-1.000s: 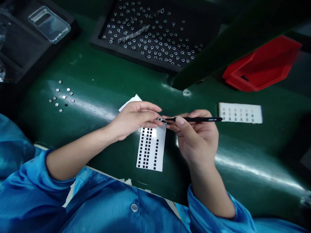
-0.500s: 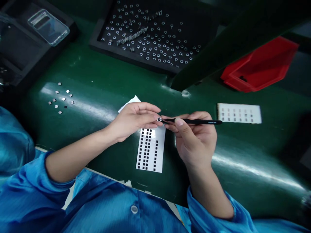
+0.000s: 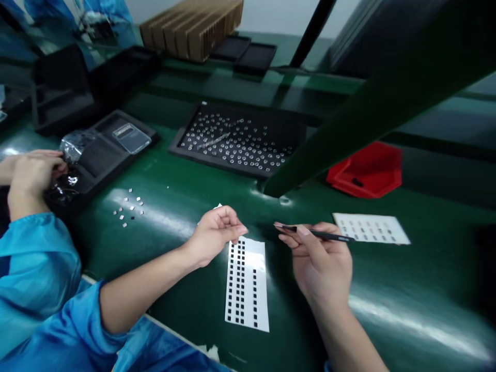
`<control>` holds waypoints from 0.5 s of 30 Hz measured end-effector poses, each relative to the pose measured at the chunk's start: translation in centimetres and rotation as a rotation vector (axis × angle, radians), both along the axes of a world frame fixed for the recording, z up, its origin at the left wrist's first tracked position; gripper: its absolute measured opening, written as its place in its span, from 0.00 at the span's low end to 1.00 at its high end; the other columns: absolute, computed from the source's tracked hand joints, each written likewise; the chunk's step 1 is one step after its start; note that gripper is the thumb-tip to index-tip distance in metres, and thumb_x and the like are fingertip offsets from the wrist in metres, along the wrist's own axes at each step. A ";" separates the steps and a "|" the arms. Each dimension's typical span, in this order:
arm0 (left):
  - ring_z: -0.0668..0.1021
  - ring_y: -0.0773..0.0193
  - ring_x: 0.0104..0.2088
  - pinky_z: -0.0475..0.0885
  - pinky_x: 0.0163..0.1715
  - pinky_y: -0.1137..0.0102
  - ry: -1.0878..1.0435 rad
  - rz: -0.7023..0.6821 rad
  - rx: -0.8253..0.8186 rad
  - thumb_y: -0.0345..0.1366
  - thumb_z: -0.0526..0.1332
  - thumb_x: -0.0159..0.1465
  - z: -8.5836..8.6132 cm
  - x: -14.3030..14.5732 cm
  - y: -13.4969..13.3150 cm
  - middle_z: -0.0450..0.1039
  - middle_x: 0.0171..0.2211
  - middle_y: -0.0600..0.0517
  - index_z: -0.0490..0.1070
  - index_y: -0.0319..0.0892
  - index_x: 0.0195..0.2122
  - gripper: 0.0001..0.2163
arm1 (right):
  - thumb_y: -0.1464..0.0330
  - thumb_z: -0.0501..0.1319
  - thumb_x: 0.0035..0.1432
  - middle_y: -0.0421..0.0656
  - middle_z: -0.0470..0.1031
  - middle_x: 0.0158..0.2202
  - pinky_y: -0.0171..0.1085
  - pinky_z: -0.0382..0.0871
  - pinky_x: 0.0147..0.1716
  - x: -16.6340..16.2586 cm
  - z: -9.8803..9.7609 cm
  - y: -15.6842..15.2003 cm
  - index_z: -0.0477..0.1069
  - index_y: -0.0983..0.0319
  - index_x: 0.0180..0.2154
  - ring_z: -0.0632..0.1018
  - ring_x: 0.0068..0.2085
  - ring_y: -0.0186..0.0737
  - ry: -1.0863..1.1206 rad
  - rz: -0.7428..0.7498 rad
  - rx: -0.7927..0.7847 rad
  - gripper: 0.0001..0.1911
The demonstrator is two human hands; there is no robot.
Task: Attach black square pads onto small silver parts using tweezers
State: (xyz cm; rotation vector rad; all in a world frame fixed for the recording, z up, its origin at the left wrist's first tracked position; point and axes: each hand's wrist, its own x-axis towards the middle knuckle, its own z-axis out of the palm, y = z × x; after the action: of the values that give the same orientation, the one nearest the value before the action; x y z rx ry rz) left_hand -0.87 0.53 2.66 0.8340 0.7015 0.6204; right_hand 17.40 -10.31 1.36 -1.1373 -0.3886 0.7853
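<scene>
My right hand [image 3: 320,253] is closed around black tweezers [image 3: 325,235], whose tip points left with nothing I can make out in it. My left hand [image 3: 213,235] is pinched, thumb against fingers; whatever lies between the fingertips, if anything, is hidden or too small to name. Below the left fingertips is a white sheet [image 3: 259,305] bearing columns of small black squares. Another bit of white paper [image 3: 219,206] shows behind that hand. To the right, beyond the right hand, lies a white pad [image 3: 397,230] with rows of small pieces.
A black tray [image 3: 178,147] holds many small metal frames. A green post [image 3: 310,150] stands beside a red bin [image 3: 382,170]. Small square pieces [image 3: 132,208] lie at left, near a co-worker's hands [image 3: 33,173] and a foam tray [image 3: 112,165]. Cardboard dividers [image 3: 189,31] stand behind.
The view has tilted up, showing more of the bench's far side. My hands have moved apart, and the tweezers have left the small metal frame at my left fingertips.
</scene>
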 end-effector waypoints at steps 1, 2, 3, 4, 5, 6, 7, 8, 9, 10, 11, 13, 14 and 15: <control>0.75 0.73 0.24 0.69 0.29 0.75 0.001 0.029 0.004 0.38 0.81 0.54 0.0 0.0 0.2 0.78 0.28 0.54 0.70 0.40 0.31 0.19 | 0.62 0.84 0.50 0.37 0.86 0.33 0.34 0.86 0.36 0.3 -0.4 0.3 0.71 0.56 0.40 0.91 0.40 0.46 0.014 -0.030 0.002 0.24; 0.76 0.73 0.25 0.70 0.30 0.75 -0.003 0.049 0.013 0.39 0.82 0.54 0.0 0.0 0.5 0.78 0.29 0.54 0.71 0.40 0.32 0.20 | 0.62 0.84 0.49 0.37 0.85 0.33 0.33 0.86 0.35 0.6 -0.8 0.5 0.71 0.56 0.39 0.91 0.39 0.46 0.018 -0.054 -0.003 0.25; 0.76 0.72 0.26 0.71 0.31 0.74 -0.015 0.064 0.025 0.40 0.82 0.54 0.1 -0.1 0.6 0.78 0.29 0.54 0.72 0.40 0.33 0.20 | 0.60 0.84 0.48 0.37 0.85 0.33 0.32 0.86 0.35 0.8 -1.2 0.7 0.70 0.56 0.39 0.91 0.39 0.45 0.015 -0.067 -0.014 0.27; 0.77 0.71 0.27 0.71 0.33 0.74 -0.038 0.071 0.037 0.41 0.82 0.55 0.1 -0.1 0.8 0.78 0.28 0.54 0.72 0.40 0.34 0.20 | 0.59 0.84 0.47 0.37 0.85 0.32 0.32 0.86 0.34 0.9 -1.7 0.9 0.70 0.56 0.40 0.91 0.39 0.45 0.007 -0.070 -0.027 0.28; 0.77 0.71 0.28 0.72 0.34 0.74 -0.071 0.071 0.050 0.41 0.82 0.55 0.2 -0.2 0.9 0.77 0.28 0.55 0.72 0.40 0.34 0.19 | 0.58 0.84 0.47 0.37 0.85 0.32 0.32 0.85 0.34 0.9 -2.1 1.1 0.69 0.56 0.40 0.91 0.39 0.45 -0.003 -0.066 -0.036 0.28; 0.78 0.70 0.30 0.72 0.36 0.74 -0.113 0.067 0.064 0.40 0.82 0.56 0.2 -0.2 0.8 0.77 0.28 0.55 0.72 0.40 0.34 0.19 | 0.57 0.84 0.47 0.37 0.85 0.32 0.33 0.85 0.34 0.9 -2.4 1.2 0.69 0.56 0.40 0.91 0.39 0.46 -0.014 -0.058 -0.042 0.29; 0.78 0.70 0.31 0.72 0.37 0.73 -0.156 0.056 0.079 0.39 0.81 0.56 0.3 -0.3 0.8 0.77 0.28 0.54 0.71 0.41 0.33 0.19 | 0.57 0.84 0.47 0.37 0.84 0.32 0.33 0.85 0.33 0.9 -2.7 1.3 0.69 0.56 0.40 0.91 0.39 0.46 -0.026 -0.049 -0.043 0.29; 0.79 0.69 0.32 0.72 0.38 0.73 -0.191 0.036 0.094 0.38 0.81 0.57 0.4 -0.3 0.7 0.78 0.28 0.54 0.69 0.41 0.32 0.19 | 0.56 0.84 0.47 0.37 0.84 0.32 0.33 0.85 0.33 0.8 -2.9 1.4 0.69 0.56 0.40 0.91 0.39 0.46 -0.037 -0.042 -0.039 0.29; 0.80 0.68 0.32 0.73 0.38 0.72 -0.206 0.008 0.108 0.38 0.81 0.58 0.5 -0.3 0.6 0.79 0.28 0.53 0.69 0.41 0.31 0.19 | 0.56 0.84 0.47 0.38 0.84 0.32 0.33 0.85 0.33 0.7 -3.0 1.4 0.69 0.57 0.40 0.91 0.39 0.46 -0.048 -0.037 -0.035 0.29; 0.81 0.67 0.32 0.74 0.39 0.71 -0.196 -0.018 0.125 0.38 0.80 0.58 0.7 -0.2 0.6 0.81 0.29 0.51 0.69 0.41 0.32 0.18 | 0.56 0.84 0.47 0.37 0.84 0.32 0.33 0.85 0.33 0.7 -3.0 1.4 0.69 0.57 0.39 0.91 0.39 0.46 -0.059 -0.035 -0.032 0.29; 0.82 0.65 0.32 0.75 0.38 0.70 -0.158 -0.031 0.155 0.39 0.80 0.57 0.8 -0.2 0.9 0.82 0.30 0.50 0.70 0.41 0.32 0.18 | 0.55 0.84 0.48 0.37 0.83 0.32 0.32 0.85 0.33 0.6 -3.0 1.4 0.69 0.57 0.39 0.91 0.39 0.46 -0.068 -0.033 -0.030 0.29; 0.84 0.62 0.33 0.76 0.38 0.68 -0.018 -0.005 0.283 0.40 0.80 0.57 1.3 0.2 2.1 0.84 0.32 0.47 0.75 0.41 0.34 0.15 | 0.54 0.84 0.48 0.38 0.83 0.32 0.33 0.84 0.33 0.5 -2.9 1.4 0.69 0.57 0.39 0.90 0.38 0.46 -0.080 -0.028 -0.032 0.29; 0.84 0.61 0.33 0.77 0.38 0.67 0.065 0.045 0.384 0.40 0.79 0.58 1.6 0.4 3.3 0.85 0.32 0.47 0.77 0.41 0.35 0.14 | 0.54 0.84 0.48 0.38 0.83 0.32 0.33 0.84 0.33 0.5 -2.9 1.3 0.69 0.57 0.39 0.90 0.39 0.46 -0.083 -0.023 -0.035 0.29; 0.84 0.60 0.34 0.77 0.39 0.67 0.143 0.109 0.494 0.41 0.78 0.59 1.9 0.7 4.8 0.85 0.33 0.46 0.78 0.40 0.35 0.12 | 0.53 0.83 0.48 0.38 0.83 0.32 0.33 0.84 0.32 0.5 -2.8 1.3 0.69 0.57 0.39 0.90 0.39 0.47 -0.085 -0.017 -0.038 0.29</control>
State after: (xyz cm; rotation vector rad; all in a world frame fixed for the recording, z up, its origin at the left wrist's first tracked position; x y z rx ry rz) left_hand -0.19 5.33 4.59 1.3132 0.7375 0.8562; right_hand 17.88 -8.98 -1.49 -1.2112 -0.4361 0.7336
